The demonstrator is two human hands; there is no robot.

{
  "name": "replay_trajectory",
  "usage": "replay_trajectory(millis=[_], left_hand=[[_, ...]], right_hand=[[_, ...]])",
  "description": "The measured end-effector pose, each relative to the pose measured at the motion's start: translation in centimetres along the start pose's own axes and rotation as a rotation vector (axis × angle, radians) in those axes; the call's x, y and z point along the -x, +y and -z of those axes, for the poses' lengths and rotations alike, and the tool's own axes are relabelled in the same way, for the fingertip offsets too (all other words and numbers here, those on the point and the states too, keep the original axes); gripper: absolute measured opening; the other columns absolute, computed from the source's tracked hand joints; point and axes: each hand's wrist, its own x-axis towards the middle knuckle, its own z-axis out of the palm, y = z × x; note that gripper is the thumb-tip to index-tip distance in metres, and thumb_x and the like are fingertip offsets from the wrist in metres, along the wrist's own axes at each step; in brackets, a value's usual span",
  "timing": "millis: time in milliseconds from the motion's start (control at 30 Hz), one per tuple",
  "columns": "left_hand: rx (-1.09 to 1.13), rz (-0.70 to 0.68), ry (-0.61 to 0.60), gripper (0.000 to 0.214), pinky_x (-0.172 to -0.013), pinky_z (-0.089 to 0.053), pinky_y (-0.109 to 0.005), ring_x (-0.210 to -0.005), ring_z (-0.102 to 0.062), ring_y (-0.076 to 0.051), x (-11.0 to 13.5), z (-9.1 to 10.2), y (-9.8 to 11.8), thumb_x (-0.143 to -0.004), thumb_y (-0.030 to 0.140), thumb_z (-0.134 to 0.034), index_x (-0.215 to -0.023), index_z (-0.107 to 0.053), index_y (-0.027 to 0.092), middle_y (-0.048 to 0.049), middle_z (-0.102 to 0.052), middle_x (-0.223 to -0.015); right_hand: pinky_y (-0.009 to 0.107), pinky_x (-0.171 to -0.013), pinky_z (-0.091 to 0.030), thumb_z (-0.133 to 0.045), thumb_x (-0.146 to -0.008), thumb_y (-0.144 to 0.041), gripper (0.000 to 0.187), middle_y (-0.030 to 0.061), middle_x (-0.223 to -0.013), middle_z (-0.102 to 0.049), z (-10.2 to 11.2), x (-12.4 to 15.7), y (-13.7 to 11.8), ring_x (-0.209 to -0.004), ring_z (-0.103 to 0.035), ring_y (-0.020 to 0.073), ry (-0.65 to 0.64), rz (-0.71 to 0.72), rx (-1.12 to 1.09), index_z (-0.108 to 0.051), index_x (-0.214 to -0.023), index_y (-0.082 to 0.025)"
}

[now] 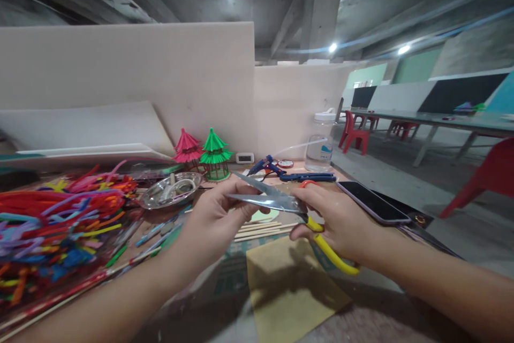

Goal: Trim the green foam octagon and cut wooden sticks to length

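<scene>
My right hand (337, 214) grips a pair of scissors (281, 203) by its yellow handles, blades parted and pointing left. In front of it, my left hand (219, 217) is closed in a pinch, its fingertips partly behind the blades. What it pinches, if anything, is hidden. Below the hands lies a tan sheet of paper (289, 289). Several thin wooden sticks (257, 231) rest just beyond the paper, beside a pale green piece (265, 216) partly covered by the hands.
Colourful pipe cleaners (60, 220) heap at the left, near a metal dish (172, 190). Behind stand a pink pagoda model (187, 146), a green one (214, 150), a small digital display (244, 158), a blue glue gun (273, 166) and a water bottle (319, 145). A phone (373, 201) lies right.
</scene>
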Motion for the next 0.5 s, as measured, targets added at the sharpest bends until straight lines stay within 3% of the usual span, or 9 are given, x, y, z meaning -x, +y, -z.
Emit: replay_trajectory(millis=[233,333,500], left_hand=[[-0.003,-0.005,-0.030,0.009,-0.067,-0.045,-0.020,-0.076,-0.060,-0.011,0.28,0.07,-0.16,-0.090,0.026,-0.060,-0.086,-0.066,0.021,0.0011,-0.068,-0.081],[-0.003,-0.026,-0.027,0.011,-0.067,-0.046,-0.021,-0.075,-0.060,-0.012,-0.04,0.22,-0.09,-0.090,0.029,-0.060,-0.087,-0.066,0.020,-0.0001,-0.068,-0.080],[0.064,-0.034,0.014,0.007,-0.072,-0.049,-0.023,-0.081,-0.063,-0.014,-0.37,0.14,-0.05,-0.086,0.026,-0.066,-0.087,-0.064,0.019,-0.0008,-0.068,-0.085]], right_hand=[[0.034,-0.077,-0.047,-0.063,-0.084,-0.054,0.050,0.0074,-0.100,-0.068,0.05,0.08,0.30,-0.093,-0.063,0.0239,-0.005,0.002,-0.046,-0.057,-0.124,-0.024],[0.035,-0.080,-0.047,-0.067,-0.081,-0.052,0.054,0.0070,-0.105,-0.067,0.18,-0.19,-0.09,-0.098,-0.062,0.0254,0.004,-0.028,-0.091,-0.054,-0.127,-0.026],[0.036,-0.075,-0.047,-0.069,-0.078,-0.055,0.061,0.0090,-0.106,-0.064,0.02,-0.47,-0.27,-0.089,-0.060,0.0245,0.045,-0.019,-0.125,-0.051,-0.127,-0.022]])
